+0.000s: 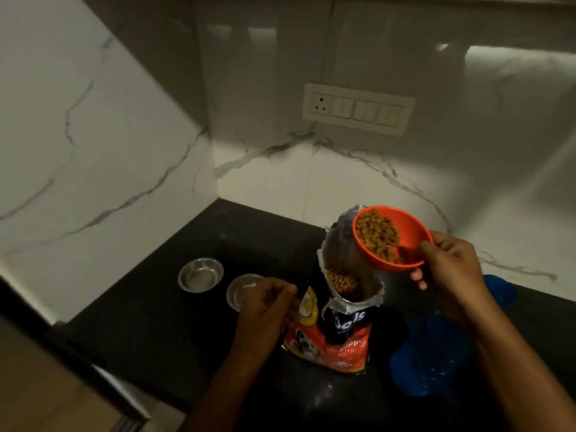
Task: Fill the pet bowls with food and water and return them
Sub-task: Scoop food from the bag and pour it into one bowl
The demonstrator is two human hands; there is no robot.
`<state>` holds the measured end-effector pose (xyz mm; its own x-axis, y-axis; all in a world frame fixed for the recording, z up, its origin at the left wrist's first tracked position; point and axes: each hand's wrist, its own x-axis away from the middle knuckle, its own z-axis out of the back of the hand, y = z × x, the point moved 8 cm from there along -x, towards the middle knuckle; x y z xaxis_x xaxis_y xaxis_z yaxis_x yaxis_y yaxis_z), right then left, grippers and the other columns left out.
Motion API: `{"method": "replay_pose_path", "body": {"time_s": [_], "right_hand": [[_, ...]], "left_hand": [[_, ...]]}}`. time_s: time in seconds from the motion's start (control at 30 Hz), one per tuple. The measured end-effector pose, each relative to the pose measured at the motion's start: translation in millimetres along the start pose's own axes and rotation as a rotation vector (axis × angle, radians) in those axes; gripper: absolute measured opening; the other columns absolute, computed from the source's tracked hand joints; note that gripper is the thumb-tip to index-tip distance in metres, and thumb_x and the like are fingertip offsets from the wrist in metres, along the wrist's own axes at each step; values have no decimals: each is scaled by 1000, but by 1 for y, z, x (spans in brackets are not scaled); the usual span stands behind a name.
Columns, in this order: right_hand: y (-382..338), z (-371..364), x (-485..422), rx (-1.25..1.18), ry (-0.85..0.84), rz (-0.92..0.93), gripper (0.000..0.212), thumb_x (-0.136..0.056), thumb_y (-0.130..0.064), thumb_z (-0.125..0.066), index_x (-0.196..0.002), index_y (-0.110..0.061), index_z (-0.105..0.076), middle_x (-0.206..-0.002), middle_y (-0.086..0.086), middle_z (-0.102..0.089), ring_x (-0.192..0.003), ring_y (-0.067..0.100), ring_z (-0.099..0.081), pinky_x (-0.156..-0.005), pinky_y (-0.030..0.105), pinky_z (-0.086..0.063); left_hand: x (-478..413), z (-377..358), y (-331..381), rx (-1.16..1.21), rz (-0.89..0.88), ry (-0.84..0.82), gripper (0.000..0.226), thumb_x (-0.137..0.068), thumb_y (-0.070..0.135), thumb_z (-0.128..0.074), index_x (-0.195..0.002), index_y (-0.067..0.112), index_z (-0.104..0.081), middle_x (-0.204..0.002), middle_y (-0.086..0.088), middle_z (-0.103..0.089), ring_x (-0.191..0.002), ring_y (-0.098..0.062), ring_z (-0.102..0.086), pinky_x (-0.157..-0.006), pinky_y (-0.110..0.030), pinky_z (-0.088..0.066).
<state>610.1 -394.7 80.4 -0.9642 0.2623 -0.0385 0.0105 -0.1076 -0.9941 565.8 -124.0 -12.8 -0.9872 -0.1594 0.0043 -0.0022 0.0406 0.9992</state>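
Orange bowl [411, 233]: raised off the tabletop, tilted down toward the left, just above the open mouth of the food bag [339, 319].
Kibble [375, 236]: brown pellets heaped along the bowl's lower side; more visible inside the bag's mouth.
Right hand [450, 269]: gripping the orange bowl at its lower right rim, thumb over the edge, fingertips showing beneath; forearm running in from the lower right corner.
Left hand [265, 304]: low at the bag's upper left side, fingers curled against the bag; blurred, so cannot tell whether pinching the bag or only touching it.
Food bag: upright on the black tabletop [149, 325], top torn open, foil lining showing; print only partly legible.
Far steel bowl [201, 274]: on the tabletop left of the bag, upright.
Near steel bowl [241, 289]: just beside the far one, its right part hidden behind the left hand.
Blue plastic bag [436, 353]: crumpled right of the food bag, partly covered by the right forearm.
Switch panel [358, 109]: on the marble wall [93, 135] behind.
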Motion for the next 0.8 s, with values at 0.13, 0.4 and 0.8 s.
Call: {"method": "replay_pose_path", "body": {"time_s": [0.13,0.4,0.8], "right_hand": [[-6,-5,-1,-22,-19,17,28,-91,7,-39,-84,-3,-64,-33,3,-45,-28,9,-40,-29,16,-31],[-24,-58,5,-38,-165,-4,27,-89,8,-39,-81,1,-64,-36,5,-47,-28,7,-40,-29,15,-31],[-32,-210,9,-55,-230,-106,25,-88,9,-38,-80,-1,-60,-38,3,-50,-30,6,-44,-31,14,-35]], "left_hand": [[16,19,-20,5,79,89,11,-92,18,-59,-97,11,-66,-84,-9,-71,-65,-14,-69,-58,-22,-56],[-4,100,-43,-58,141,198,11,-93,21,-58,-92,13,-66,-83,-8,-70,-66,-18,-67,-64,-30,-57],[-96,219,-77,-112,152,118,7,-92,15,-61,-91,9,-64,-73,-6,-69,-54,-12,-64,-54,-25,-52]]}}
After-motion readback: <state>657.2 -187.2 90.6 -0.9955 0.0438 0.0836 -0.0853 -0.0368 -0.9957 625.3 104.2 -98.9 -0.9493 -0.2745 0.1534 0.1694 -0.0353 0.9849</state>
